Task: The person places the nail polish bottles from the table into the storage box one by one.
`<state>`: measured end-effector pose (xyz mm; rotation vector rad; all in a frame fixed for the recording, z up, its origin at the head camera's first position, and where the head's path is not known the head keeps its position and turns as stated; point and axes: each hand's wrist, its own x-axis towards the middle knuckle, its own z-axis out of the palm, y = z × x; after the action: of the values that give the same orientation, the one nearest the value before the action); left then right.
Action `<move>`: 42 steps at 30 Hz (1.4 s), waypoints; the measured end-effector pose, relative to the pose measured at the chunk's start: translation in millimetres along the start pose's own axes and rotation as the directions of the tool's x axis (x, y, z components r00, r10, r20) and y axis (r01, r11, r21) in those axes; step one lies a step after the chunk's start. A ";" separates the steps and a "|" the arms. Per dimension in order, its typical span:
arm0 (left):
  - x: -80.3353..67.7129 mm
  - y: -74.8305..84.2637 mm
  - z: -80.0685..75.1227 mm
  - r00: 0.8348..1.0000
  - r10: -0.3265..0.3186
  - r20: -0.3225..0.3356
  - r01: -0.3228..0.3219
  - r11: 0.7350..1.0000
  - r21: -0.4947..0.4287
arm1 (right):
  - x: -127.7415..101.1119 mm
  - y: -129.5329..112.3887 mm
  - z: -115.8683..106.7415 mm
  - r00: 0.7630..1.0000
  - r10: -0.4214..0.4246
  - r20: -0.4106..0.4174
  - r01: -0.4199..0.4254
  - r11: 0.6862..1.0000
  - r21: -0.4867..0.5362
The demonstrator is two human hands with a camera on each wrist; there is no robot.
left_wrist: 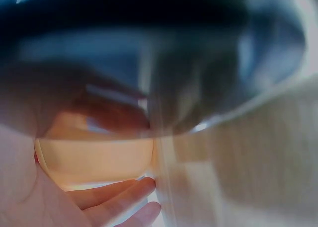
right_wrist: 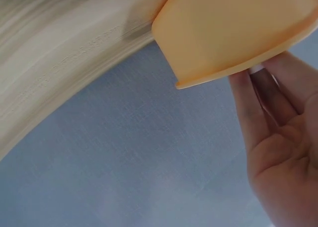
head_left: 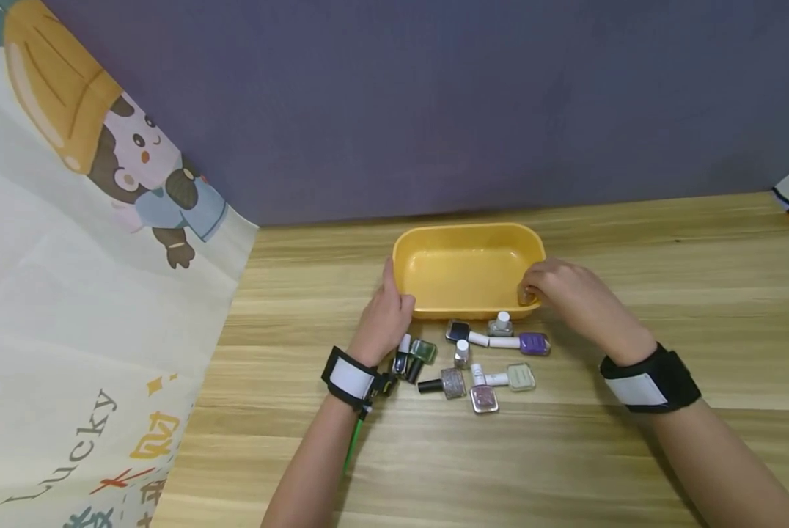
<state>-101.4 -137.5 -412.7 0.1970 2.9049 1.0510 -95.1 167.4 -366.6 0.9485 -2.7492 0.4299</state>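
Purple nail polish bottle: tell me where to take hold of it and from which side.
Pinch the white cap from above. The purple nail polish bottle lies flat, cap pointing left; that slim cap stands clear, while the yellow tub and right hand sit just behind.

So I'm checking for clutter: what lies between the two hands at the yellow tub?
Only the yellow tub itself, its inside bare; the left hand and right hand touch its ends. The head view shows this.

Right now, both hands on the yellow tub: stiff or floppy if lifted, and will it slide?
The yellow tub looks like moulded plastic with a rolled rim, so probably stiff. It holds nothing, so likely light. The left hand and right hand are at opposite ends; on the smooth wooden table it would probably slide easily.
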 end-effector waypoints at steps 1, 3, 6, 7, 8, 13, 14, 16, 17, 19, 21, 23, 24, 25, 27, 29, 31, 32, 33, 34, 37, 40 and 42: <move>0.0 0.0 0.2 1.000 -0.002 0.001 0.002 1.000 -0.002 | 0.4 0.1 0.1 1.000 -0.003 0.003 0.003 1.000 -0.006; 0.0 -0.1 0.5 1.000 -0.003 0.000 0.003 1.000 -0.004 | 1.0 0.3 0.3 1.000 -0.006 0.009 0.006 1.000 -0.013; 0.1 -0.3 1.1 1.000 -0.001 -0.003 0.001 1.000 -0.006 | 1.5 0.8 0.6 1.000 -0.006 0.014 0.006 1.000 -0.018; 0.1 -0.4 1.2 1.000 -0.001 -0.003 0.001 1.000 -0.007 | 1.6 1.1 0.9 1.000 -0.006 0.015 0.006 1.000 -0.020; 0.3 -0.4 1.3 1.000 0.001 -0.005 -0.001 1.000 -0.009 | 1.8 1.3 1.2 1.000 -0.006 0.014 0.007 1.000 -0.022; 1.5 -1.2 1.7 1.000 0.008 -0.010 -0.008 1.000 -0.011 | 2.6 2.6 2.6 1.000 -0.026 -0.009 0.026 0.999 -0.026; 1.8 -1.4 2.0 1.000 0.009 -0.011 -0.009 1.000 -0.012 | 2.7 2.7 2.5 0.999 -0.031 -0.015 0.030 0.999 -0.023; 2.2 -1.9 2.4 1.000 0.011 -0.013 -0.011 1.000 -0.013 | 2.9 2.4 2.0 0.999 -0.040 -0.023 0.039 0.999 -0.015; 2.4 -2.2 2.8 1.000 0.011 -0.015 -0.012 1.000 -0.013 | 3.1 2.1 1.9 0.999 -0.043 -0.027 0.042 0.999 -0.008; 2.9 -2.8 3.2 1.000 0.011 -0.014 -0.011 1.000 -0.015 | 3.3 1.4 1.6 0.998 -0.049 -0.035 0.049 0.999 0.002; 3.0 -2.9 3.4 1.000 0.010 -0.013 -0.010 1.000 -0.012 | 3.3 -0.1 1.1 0.997 -0.057 -0.048 0.058 0.998 0.007; 3.0 -2.8 3.4 1.000 0.008 -0.011 -0.008 1.000 -0.007 | 2.9 -2.5 -0.6 0.996 -0.059 -0.066 0.060 0.998 0.008; 2.9 -2.7 3.3 1.000 0.006 -0.010 -0.007 1.000 -0.004 | 2.5 -4.0 -2.0 0.996 -0.060 -0.074 0.060 0.998 0.006; 2.9 -2.7 3.3 1.000 0.008 -0.010 -0.008 1.000 -0.003 | 2.2 -5.8 -3.8 0.995 -0.060 -0.083 0.061 0.998 0.004; 2.7 -2.5 3.1 1.000 0.009 -0.008 -0.009 1.000 0.000 | 1.3 -9.8 -8.1 0.994 -0.056 -0.098 0.056 0.998 0.003; 2.9 -2.4 3.0 1.000 0.011 -0.004 -0.011 1.000 -0.001 | 0.4 -14.0 -12.4 0.992 -0.057 -0.109 0.059 0.998 0.011; 2.9 -2.2 2.7 1.000 0.015 -0.003 -0.015 1.000 -0.006 | 0.0 -18.2 -15.9 0.989 -0.078 -0.128 0.082 0.996 0.022; 3.0 -2.1 2.5 1.000 0.015 -0.003 -0.015 1.000 -0.008 | -0.2 -20.4 -17.0 0.986 -0.093 -0.140 0.098 0.995 0.025; 2.9 -2.0 2.2 1.000 0.017 -0.004 -0.017 1.000 -0.011 | -0.2 -22.6 -17.7 0.982 -0.113 -0.153 0.118 0.993 0.027; 2.8 -1.7 1.9 1.000 0.018 -0.004 -0.018 1.000 -0.014 | -0.1 -24.8 -18.5 0.977 -0.134 -0.165 0.141 0.990 0.026; 2.5 -1.1 1.2 1.000 0.021 -0.007 -0.021 1.000 -0.021 | 0.2 -31.7 -19.6 0.963 -0.197 -0.185 0.205 0.978 0.029; 2.1 -0.8 1.0 1.000 0.021 -0.008 -0.021 1.000 -0.019 | -0.4 -37.6 -19.4 0.961 -0.221 -0.165 0.231 0.972 0.044; 1.8 -0.5 0.9 1.000 0.021 -0.010 -0.021 1.000 -0.016 | -0.7 -40.6 -18.9 0.967 -0.217 -0.137 0.226 0.972 0.057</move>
<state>-103.2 -137.1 -413.8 0.2229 2.9086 1.0810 -67.3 143.6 -340.8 1.1860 -2.4911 0.5345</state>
